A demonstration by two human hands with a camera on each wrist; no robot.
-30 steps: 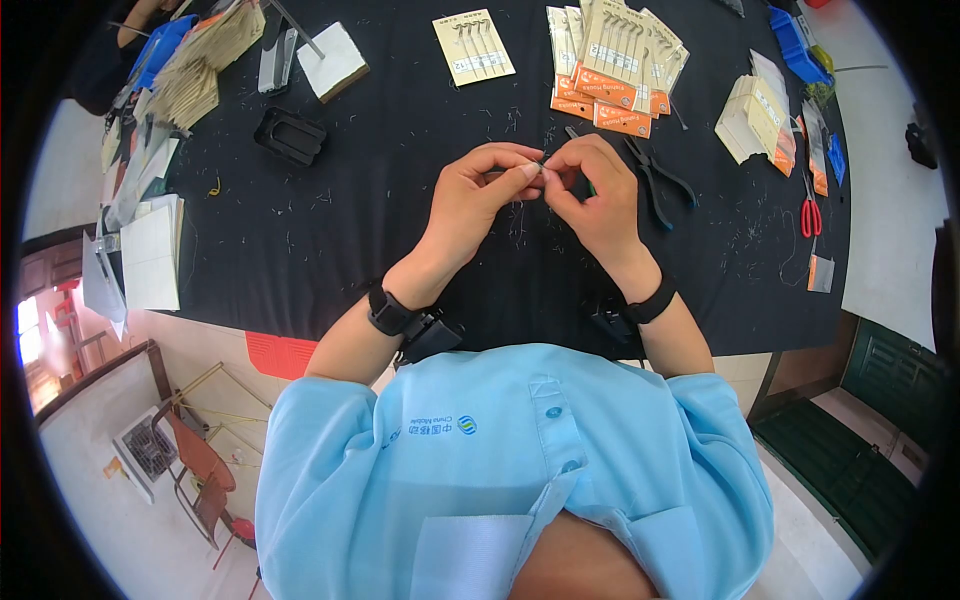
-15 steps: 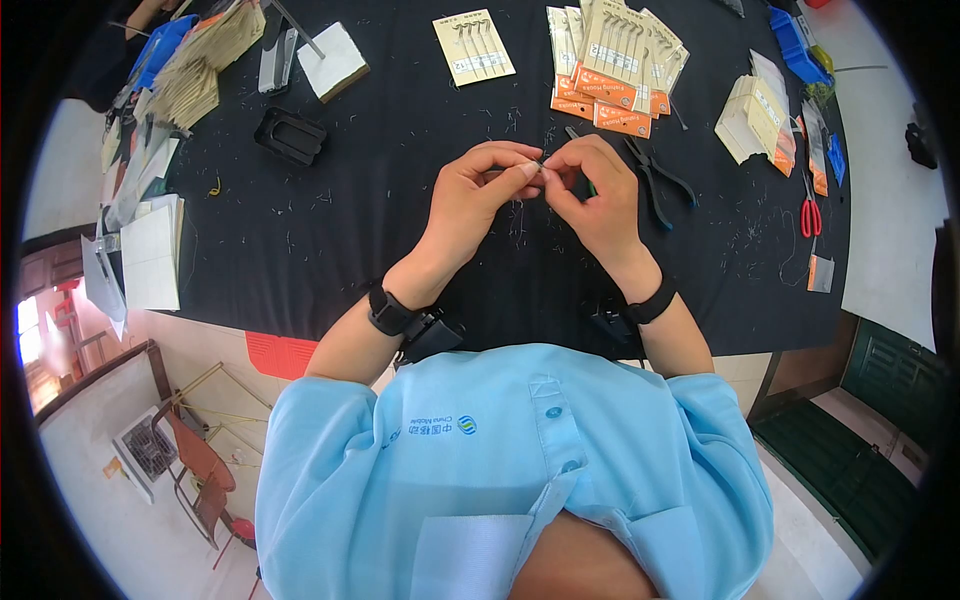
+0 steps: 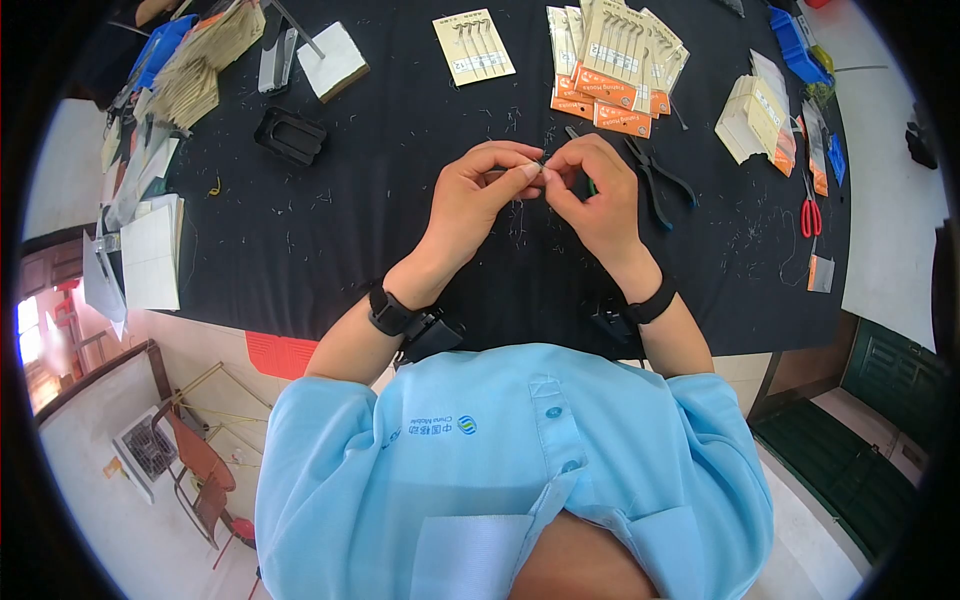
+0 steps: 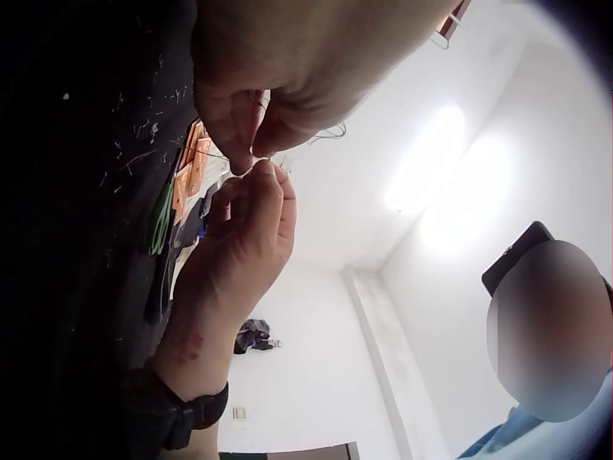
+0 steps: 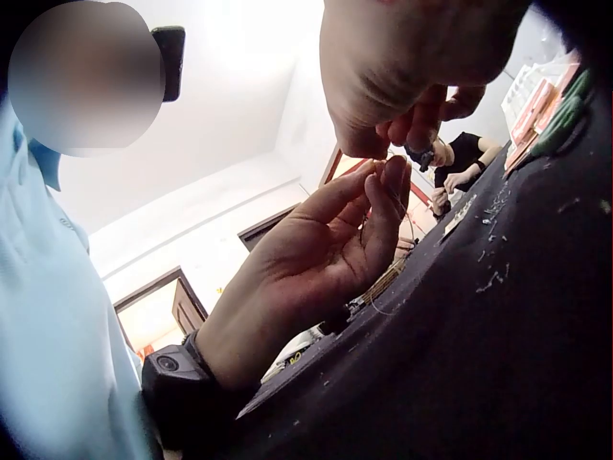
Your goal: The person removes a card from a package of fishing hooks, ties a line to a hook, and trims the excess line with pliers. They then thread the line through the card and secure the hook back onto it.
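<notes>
My left hand and right hand meet fingertip to fingertip above the black cloth. Each pinches thumb against forefinger on a fine fishing line, which makes a small loop beside the fingers in the left wrist view. Whatever sits at the pinch is tiny and mostly covered by the fingertips; I cannot tell its kind. A green-handled tool lies on the cloth, largely hidden beneath my right hand in the head view. Just right of that hand lie dark pliers with spread handles.
Beyond the hands are a fanned stack of fishing-hook cards and a single card. Left lie a black tray, a white block and paper piles. Red-handled scissors lie right. Line scraps dot the cloth. Another person sits across.
Both hands keep the same place and the same pinch; only very slight shifts of the fingertips show. The things on the table have not moved.
</notes>
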